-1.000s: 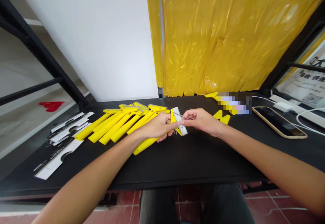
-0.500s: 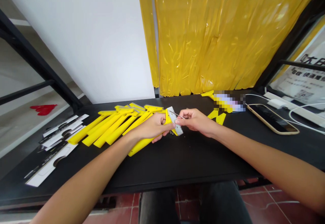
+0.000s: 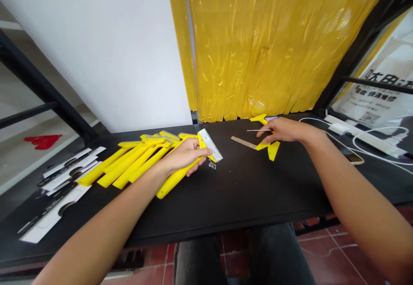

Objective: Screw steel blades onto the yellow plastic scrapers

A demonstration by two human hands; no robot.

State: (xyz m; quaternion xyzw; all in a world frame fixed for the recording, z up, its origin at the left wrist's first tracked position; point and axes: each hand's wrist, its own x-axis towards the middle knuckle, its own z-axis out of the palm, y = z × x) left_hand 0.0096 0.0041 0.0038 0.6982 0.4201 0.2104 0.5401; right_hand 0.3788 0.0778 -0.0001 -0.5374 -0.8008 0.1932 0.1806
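My left hand (image 3: 190, 153) is closed around a yellow scraper (image 3: 174, 182), its thumb on the grey plate (image 3: 210, 145) across the scraper's head. Small metal screws or nuts (image 3: 212, 164) lie on the table just under that head. At the right, my right hand (image 3: 280, 130) keeps a thin metal rod (image 3: 258, 130) in its fingers, pointing left. Its fingertips are at small yellow pieces (image 3: 273, 150); whether they grip one, I cannot tell. A flat brown strip (image 3: 242, 142) extends leftward from beside these pieces.
Several yellow scrapers (image 3: 129, 160) lie in a row left of my left hand. White and black card sleeves (image 3: 54, 214) lie farther left. Another yellow tool (image 3: 258, 119) is behind my right hand. A phone (image 3: 353, 156), white cables and a power strip (image 3: 368, 136) occupy the right side.
My right hand has left the scraper's plate and moved right to the small yellow pieces, with the rod still in it. The brown strip now shows. My left hand still holds the scraper.
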